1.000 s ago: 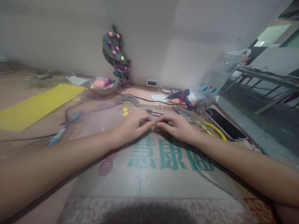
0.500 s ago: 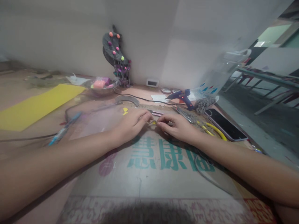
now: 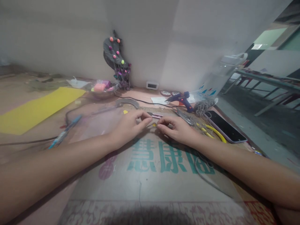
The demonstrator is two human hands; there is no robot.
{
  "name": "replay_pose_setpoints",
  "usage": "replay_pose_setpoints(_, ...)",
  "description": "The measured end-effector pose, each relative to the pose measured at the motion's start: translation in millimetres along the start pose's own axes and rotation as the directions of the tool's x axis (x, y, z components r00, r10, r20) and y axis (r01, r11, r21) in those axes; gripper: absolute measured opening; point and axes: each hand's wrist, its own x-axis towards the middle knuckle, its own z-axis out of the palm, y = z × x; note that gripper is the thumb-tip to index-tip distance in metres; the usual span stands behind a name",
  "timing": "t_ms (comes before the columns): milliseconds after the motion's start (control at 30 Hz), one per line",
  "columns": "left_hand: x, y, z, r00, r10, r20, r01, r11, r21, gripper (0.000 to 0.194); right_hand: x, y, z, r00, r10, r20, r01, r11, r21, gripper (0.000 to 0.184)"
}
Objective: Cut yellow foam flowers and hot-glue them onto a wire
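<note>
Over the printed sheet, my left hand [image 3: 131, 126] has its thumb and index finger brought together; anything between the tips is too small to make out. A short gap to the right, my right hand [image 3: 179, 129] pinches a small yellow piece [image 3: 154, 124] that sticks out from its fingertips. Just beyond both hands lies a slim pinkish cutter-like tool [image 3: 154, 115]. Another yellow scrap [image 3: 125, 112] rests behind my left hand. The sheet [image 3: 117, 190] under my forearms bears green characters. A thin grey cord [image 3: 206, 179] curves out beneath my right forearm.
A blue glue gun [image 3: 181, 99], scissors [image 3: 185, 117], grey yarn [image 3: 203, 107] and a phone [image 3: 226, 126] lie right. Left are yellow foam [image 3: 39, 107] and a blue pen [image 3: 65, 131]. A grey crescent ornament [image 3: 113, 54] leans on the wall; a bottle [image 3: 217, 75] stands right.
My left fingertips have drawn slightly away from the yellow piece and risen, with the thumb now straighter. The right hand keeps nearly the same pinch. The view has shifted slightly.
</note>
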Motion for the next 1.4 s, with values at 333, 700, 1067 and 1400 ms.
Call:
replay_pose_setpoints(333, 1.7, -6.6, 3.2, 0.993, 0.085, 0.081, -0.09, 0.994, 0.065, 0.032, 0.1, 1.1, 0.0, 0.997, -0.081, -0.007, 0.081, 0.997, 0.013, 0.016)
replay_pose_setpoints(700, 2.5, -6.0, 5.1, 0.988, 0.104, 0.115, -0.117, 0.987, 0.113, 0.023, 0.6, 1.6, -0.4, 0.996, -0.087, -0.004, 0.087, 0.996, -0.012, 0.015)
replay_pose_setpoints(1067, 2.2, -8.1, 5.1, 0.985, 0.12, 0.122, -0.135, 0.983, 0.124, 0.024, -0.3, 0.7, -0.5, 0.997, -0.076, -0.01, 0.076, 0.997, -0.016, 0.015)
replay_pose_setpoints(1400, 1.7, -6.5, 4.5, 0.986, 0.112, 0.126, -0.13, 0.981, 0.141, 0.02, 0.4, 1.1, -0.4, 0.996, -0.084, -0.001, 0.084, 0.996, -0.014, 0.015)
